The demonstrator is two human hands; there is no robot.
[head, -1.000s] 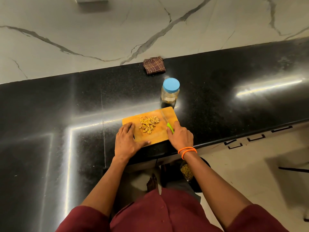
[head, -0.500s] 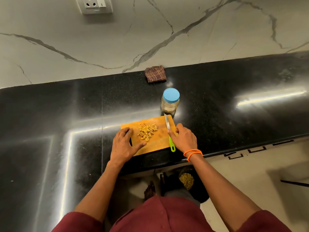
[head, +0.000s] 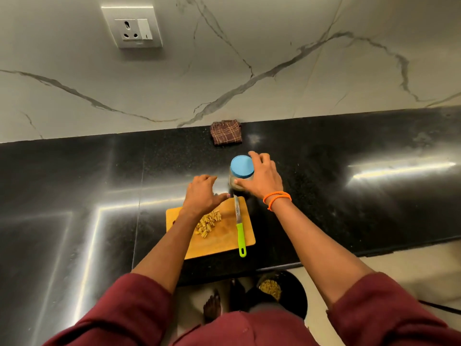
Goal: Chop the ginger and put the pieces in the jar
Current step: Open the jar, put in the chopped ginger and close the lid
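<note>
Glossy black stone counter (head: pixel 349 146), wooden board (head: pixel 224 238), seemingly plastic lid (head: pixel 241 166)

Right hand (head: pixel 262 177) wraps the blue-lidded jar (head: pixel 240 174) — left hand (head: pixel 202 194) hovers, fingers loose, just beside it.

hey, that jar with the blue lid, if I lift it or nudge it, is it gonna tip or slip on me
The jar looks taller than wide and only holds a little at the bottom, so it is probably light and could tip if nudged near the blue lid. Its clear, smooth wall may be slippery. The right hand wraps the body, which should steady it on the glossy counter.
</note>
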